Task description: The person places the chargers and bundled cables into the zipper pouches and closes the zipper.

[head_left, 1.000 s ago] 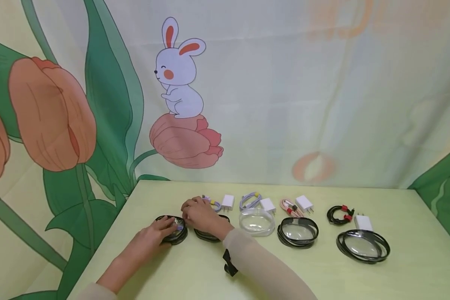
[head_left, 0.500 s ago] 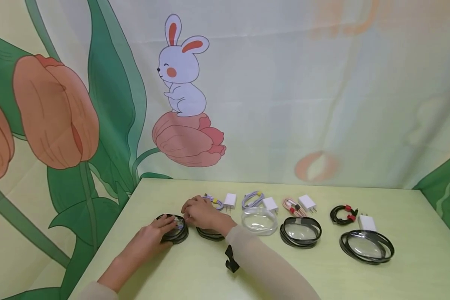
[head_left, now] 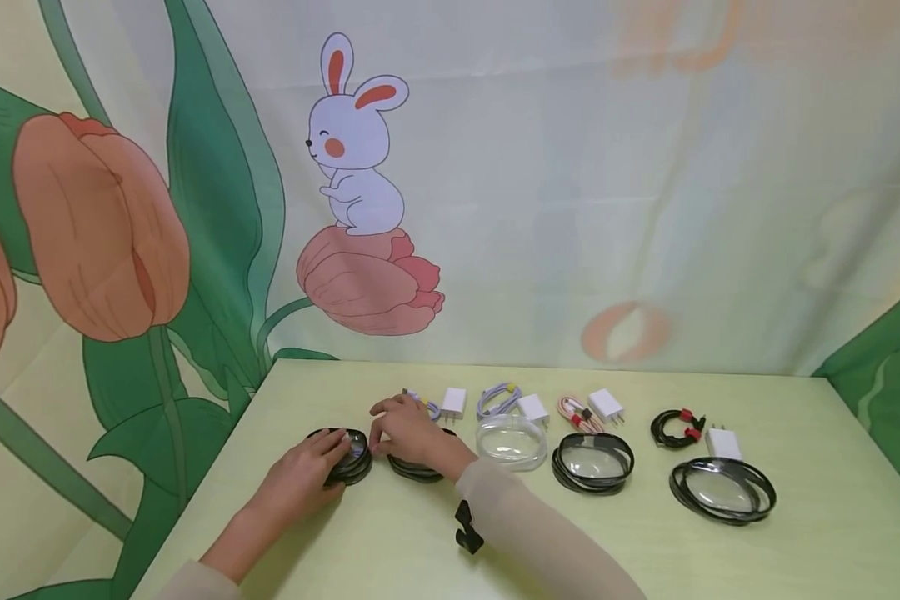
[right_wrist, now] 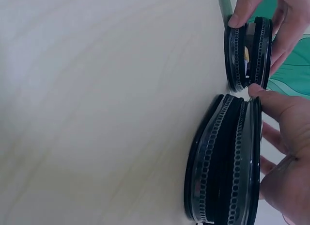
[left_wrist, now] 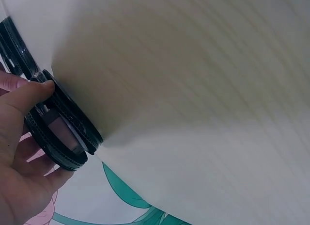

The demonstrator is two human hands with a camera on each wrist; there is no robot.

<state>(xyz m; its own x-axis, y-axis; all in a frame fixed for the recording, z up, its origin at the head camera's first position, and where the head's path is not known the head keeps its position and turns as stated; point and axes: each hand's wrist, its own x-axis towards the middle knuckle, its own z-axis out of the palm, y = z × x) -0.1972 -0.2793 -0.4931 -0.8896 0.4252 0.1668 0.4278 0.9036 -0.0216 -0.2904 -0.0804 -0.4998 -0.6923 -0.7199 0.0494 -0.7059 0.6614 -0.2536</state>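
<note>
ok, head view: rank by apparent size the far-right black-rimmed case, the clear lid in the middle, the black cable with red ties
1. Far-right black-rimmed case, largest, though nearest the camera.
2. Clear lid.
3. Black cable with red ties, smallest.

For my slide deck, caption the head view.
Both hands rest on round black cases beside chargers.

A pale yellow-green desk (head_left: 832, 533) with a faint wood grain stands against a printed fabric backdrop (head_left: 645, 167). The backdrop shows a white rabbit (head_left: 352, 150) sitting on a pink tulip (head_left: 367, 283), a large orange tulip (head_left: 97, 225) with green leaves at left, under soft, even light.
</note>
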